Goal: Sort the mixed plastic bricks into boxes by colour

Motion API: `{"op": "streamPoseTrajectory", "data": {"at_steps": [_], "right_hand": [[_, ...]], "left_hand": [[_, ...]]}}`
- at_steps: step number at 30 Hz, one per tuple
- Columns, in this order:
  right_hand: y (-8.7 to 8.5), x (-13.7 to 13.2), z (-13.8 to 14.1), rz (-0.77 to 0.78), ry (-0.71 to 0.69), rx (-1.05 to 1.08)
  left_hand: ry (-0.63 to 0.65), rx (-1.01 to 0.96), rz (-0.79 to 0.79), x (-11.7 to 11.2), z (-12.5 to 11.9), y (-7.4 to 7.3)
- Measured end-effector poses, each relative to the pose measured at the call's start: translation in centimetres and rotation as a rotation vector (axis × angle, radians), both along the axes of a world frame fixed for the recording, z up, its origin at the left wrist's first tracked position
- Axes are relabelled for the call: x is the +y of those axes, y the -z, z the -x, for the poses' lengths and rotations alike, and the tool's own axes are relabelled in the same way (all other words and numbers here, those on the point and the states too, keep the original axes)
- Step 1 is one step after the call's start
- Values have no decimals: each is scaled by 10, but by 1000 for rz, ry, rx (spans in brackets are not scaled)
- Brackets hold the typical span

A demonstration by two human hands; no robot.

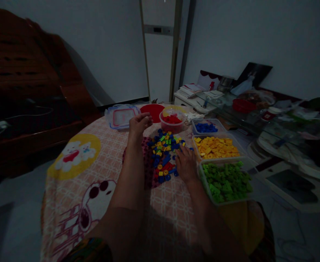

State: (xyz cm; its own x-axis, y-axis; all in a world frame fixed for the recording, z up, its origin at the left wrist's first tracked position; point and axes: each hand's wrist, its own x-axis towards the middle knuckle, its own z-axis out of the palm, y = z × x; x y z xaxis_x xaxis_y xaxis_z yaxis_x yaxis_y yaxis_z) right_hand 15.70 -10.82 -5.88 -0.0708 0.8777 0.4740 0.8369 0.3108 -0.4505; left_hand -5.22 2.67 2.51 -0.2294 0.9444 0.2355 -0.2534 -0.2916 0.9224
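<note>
A mixed pile of small plastic building bricks (164,145) in blue, yellow, green and red lies on the cloth in front of me. Raised beyond the pile's left side, my left hand (138,124) has its fingers and thumb drawn together; whatever they may hold is too small and dark to make out. My right hand (186,163) rests low at the pile's right edge, fingers apart and touching the loose bricks. To its right stand clear boxes of sorted bricks: green bricks (227,182), yellow bricks (217,147) and blue bricks (206,127).
A round tub (173,125) with red bricks stands behind the pile. A clear lid with a blue rim (123,117) lies at the back left. The patterned tablecloth (105,153) covers the round table. A cluttered glass table (274,127) is on the right, a wooden bench (75,87) on the left.
</note>
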Motion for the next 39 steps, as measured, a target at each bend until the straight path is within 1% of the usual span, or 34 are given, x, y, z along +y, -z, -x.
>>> {"op": "streamPoseTrajectory", "data": {"at_steps": [3, 6, 8, 9, 10, 12, 16, 19, 22, 24, 27, 29, 34, 36, 39], "right_hand": [[6, 2, -5, -49, 63, 85], [10, 4, -4, -90, 143, 196], [12, 5, -2, -96, 181, 243], [13, 6, -2, -94, 192, 256], [14, 6, -1, -92, 198, 264], [16, 7, -2, -91, 204, 276], [16, 8, -3, -102, 183, 291], [12, 6, -4, -90, 133, 301], [8, 4, -4, -82, 102, 319], [7, 4, -3, -94, 108, 331], [9, 5, -2, -109, 124, 319], [12, 6, -2, -104, 127, 302], [18, 6, -4, -113, 131, 300], [19, 6, -5, -127, 127, 309], [21, 8, -6, -146, 132, 336]], "left_hand": [[6, 157, 59, 6, 11, 10], [-63, 456, 130, 13, 24, 26], [-111, 678, 161, 17, 27, 34], [-112, 777, 176, 18, 27, 38], [-93, 866, 194, 18, 25, 40], [-15, 1020, 229, 16, 17, 41], [130, 1247, 269, 11, 3, 37], [190, 1281, 268, 10, 1, 34], [216, 1218, 263, 11, 5, 34], [222, 1155, 258, 11, 8, 36], [186, 1073, 230, 11, 8, 38], [186, 1061, 210, 12, 7, 39], [287, 1116, 248, 13, 2, 40], [277, 1131, 243, 12, 2, 40], [218, 1123, 227, 12, 5, 39]]}}
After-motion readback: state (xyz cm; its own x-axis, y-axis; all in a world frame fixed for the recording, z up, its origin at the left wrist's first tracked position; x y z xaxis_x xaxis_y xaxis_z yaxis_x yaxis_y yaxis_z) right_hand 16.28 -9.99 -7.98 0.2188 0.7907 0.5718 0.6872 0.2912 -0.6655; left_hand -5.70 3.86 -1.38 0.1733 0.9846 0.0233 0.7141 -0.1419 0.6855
